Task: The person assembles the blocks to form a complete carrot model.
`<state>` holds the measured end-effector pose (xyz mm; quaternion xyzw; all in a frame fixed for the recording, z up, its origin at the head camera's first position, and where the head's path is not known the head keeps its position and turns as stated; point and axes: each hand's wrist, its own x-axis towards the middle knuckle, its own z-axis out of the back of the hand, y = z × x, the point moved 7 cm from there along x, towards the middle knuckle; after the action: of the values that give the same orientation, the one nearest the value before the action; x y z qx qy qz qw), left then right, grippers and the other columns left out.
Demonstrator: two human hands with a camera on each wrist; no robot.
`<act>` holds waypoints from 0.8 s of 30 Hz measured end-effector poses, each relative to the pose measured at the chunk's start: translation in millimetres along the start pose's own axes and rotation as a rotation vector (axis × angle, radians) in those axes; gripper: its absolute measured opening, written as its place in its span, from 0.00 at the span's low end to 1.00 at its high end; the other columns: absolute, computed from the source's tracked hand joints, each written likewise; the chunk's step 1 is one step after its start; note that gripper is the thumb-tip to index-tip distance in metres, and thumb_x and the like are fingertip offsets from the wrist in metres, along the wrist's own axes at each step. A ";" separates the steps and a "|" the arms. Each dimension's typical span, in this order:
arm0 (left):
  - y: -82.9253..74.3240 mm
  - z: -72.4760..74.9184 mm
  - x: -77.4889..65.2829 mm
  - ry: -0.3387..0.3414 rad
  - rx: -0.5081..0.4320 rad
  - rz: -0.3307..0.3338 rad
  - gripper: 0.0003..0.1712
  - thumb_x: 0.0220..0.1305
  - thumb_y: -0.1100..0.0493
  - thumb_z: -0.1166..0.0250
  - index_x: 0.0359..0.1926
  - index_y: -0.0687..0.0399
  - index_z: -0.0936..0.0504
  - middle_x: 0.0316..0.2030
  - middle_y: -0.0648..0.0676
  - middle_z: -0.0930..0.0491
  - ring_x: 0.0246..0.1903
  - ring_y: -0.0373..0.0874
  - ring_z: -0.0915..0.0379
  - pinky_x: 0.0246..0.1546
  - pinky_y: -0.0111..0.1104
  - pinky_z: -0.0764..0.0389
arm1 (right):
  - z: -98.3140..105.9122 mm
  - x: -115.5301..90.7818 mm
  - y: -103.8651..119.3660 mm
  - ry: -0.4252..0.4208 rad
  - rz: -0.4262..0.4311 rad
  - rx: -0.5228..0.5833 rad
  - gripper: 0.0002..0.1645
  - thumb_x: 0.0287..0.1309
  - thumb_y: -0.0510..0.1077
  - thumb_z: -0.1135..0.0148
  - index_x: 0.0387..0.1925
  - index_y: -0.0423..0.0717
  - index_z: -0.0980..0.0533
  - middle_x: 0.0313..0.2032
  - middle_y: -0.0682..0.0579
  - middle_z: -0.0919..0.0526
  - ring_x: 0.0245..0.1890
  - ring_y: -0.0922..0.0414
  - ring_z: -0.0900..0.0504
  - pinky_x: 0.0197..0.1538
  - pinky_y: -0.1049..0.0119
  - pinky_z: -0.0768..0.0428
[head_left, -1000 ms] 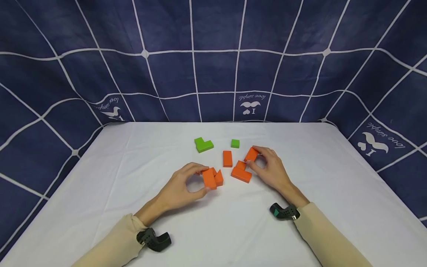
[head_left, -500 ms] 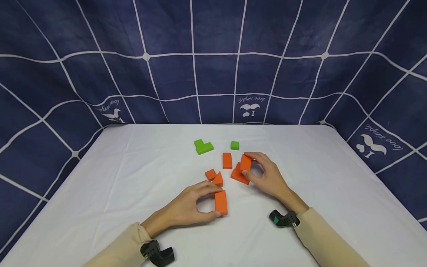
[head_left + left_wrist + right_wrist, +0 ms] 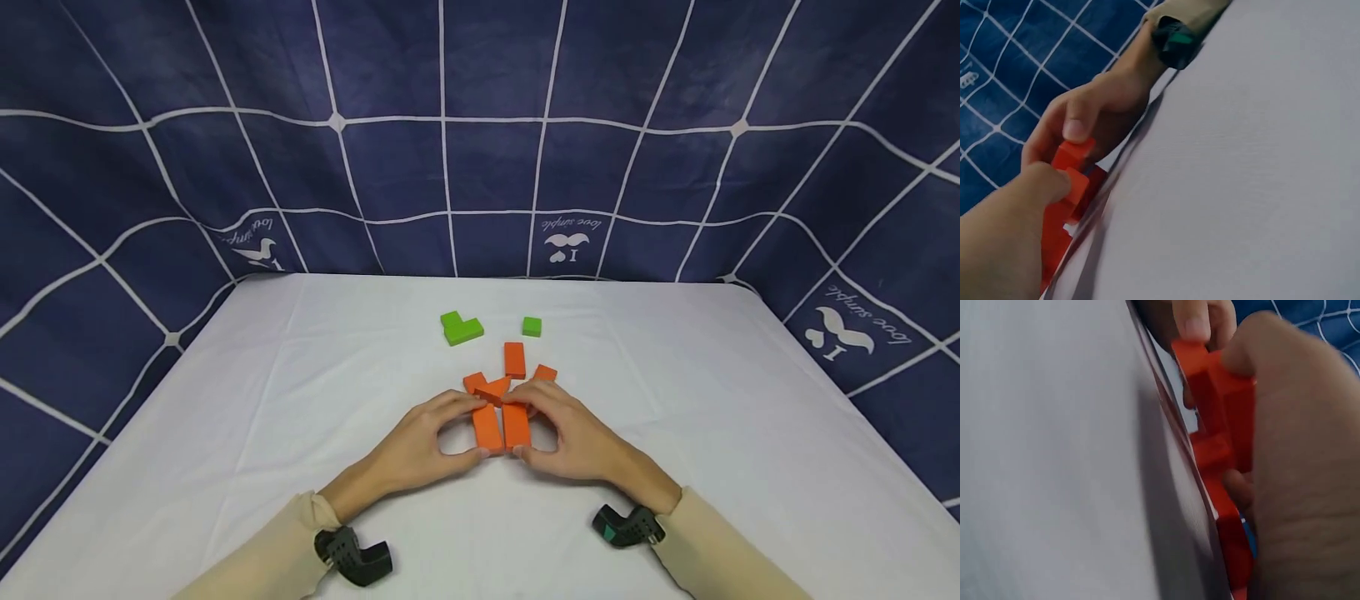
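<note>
My left hand (image 3: 412,446) pinches an orange rectangular block (image 3: 487,430) between thumb and fingers. Facing it, my right hand (image 3: 585,442) grips a second orange rectangular block (image 3: 517,428). The two blocks stand side by side, a thin line between them in the head view. Both thumbs press the near ends, as the left wrist view shows with the left block (image 3: 1077,186). Right behind the fingertips lie an orange triangular block (image 3: 493,390) and a small orange block (image 3: 473,382). Another small orange block (image 3: 546,372) peeks out behind my right fingers, which hide what lies below it.
A further orange rectangular block (image 3: 514,360) lies flat beyond the hands. Farther back are a green L-shaped block (image 3: 462,330) and a small green block (image 3: 532,327). A white cloth (image 3: 300,333) covers the table; a dark blue gridded curtain (image 3: 487,167) hangs behind.
The right hand has brought its block left and nearer, beside the left one. The left hand moved its block nearer and right, then slightly back. The triangular block has turned.
</note>
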<state>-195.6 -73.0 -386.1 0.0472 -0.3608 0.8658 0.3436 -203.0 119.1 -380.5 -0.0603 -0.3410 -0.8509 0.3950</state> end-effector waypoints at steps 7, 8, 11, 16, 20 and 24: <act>13.1 4.7 1.9 0.020 0.053 0.028 0.33 0.62 0.47 0.26 0.67 0.50 0.21 0.63 0.49 0.21 0.65 0.47 0.25 0.68 0.47 0.26 | -10.7 2.2 0.7 0.032 -0.036 -0.039 0.36 0.58 0.56 0.25 0.67 0.57 0.25 0.59 0.63 0.21 0.51 0.68 0.21 0.57 0.67 0.19; 14.6 5.2 1.8 0.022 0.060 0.029 0.33 0.62 0.47 0.26 0.67 0.50 0.21 0.63 0.50 0.21 0.65 0.48 0.25 0.68 0.48 0.26 | -11.7 2.9 0.6 0.038 -0.047 -0.044 0.37 0.58 0.57 0.26 0.67 0.57 0.25 0.59 0.63 0.21 0.53 0.68 0.21 0.58 0.66 0.19; 19.5 7.4 1.6 0.023 0.084 0.040 0.34 0.62 0.48 0.27 0.67 0.51 0.21 0.64 0.51 0.21 0.66 0.49 0.26 0.69 0.49 0.27 | -15.1 6.6 0.4 0.056 -0.083 -0.067 0.37 0.60 0.59 0.28 0.68 0.57 0.26 0.62 0.62 0.22 0.57 0.65 0.22 0.61 0.62 0.19; 26.3 11.4 4.0 0.019 0.101 0.043 0.33 0.62 0.50 0.28 0.67 0.52 0.21 0.65 0.52 0.21 0.67 0.50 0.27 0.70 0.49 0.28 | -20.1 13.3 -2.5 0.071 -0.146 -0.089 0.37 0.62 0.59 0.29 0.70 0.57 0.28 0.66 0.60 0.24 0.63 0.62 0.24 0.66 0.56 0.21; 29.4 13.1 4.9 0.041 0.104 0.045 0.32 0.63 0.50 0.28 0.67 0.51 0.22 0.65 0.52 0.22 0.67 0.51 0.27 0.71 0.49 0.29 | -22.5 17.7 -4.4 0.069 -0.168 -0.091 0.38 0.62 0.57 0.29 0.71 0.56 0.28 0.66 0.59 0.24 0.64 0.60 0.25 0.67 0.55 0.22; 31.2 14.1 3.5 0.054 0.101 0.056 0.32 0.63 0.49 0.29 0.68 0.50 0.22 0.65 0.52 0.22 0.67 0.51 0.28 0.71 0.50 0.29 | -24.5 21.0 -4.5 0.072 -0.182 -0.094 0.38 0.62 0.57 0.30 0.71 0.55 0.28 0.67 0.58 0.24 0.66 0.57 0.25 0.68 0.54 0.22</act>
<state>-220.3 -96.0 -393.1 0.0309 -0.3086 0.8931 0.3259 -216.4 92.5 -393.7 -0.0168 -0.2905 -0.8998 0.3250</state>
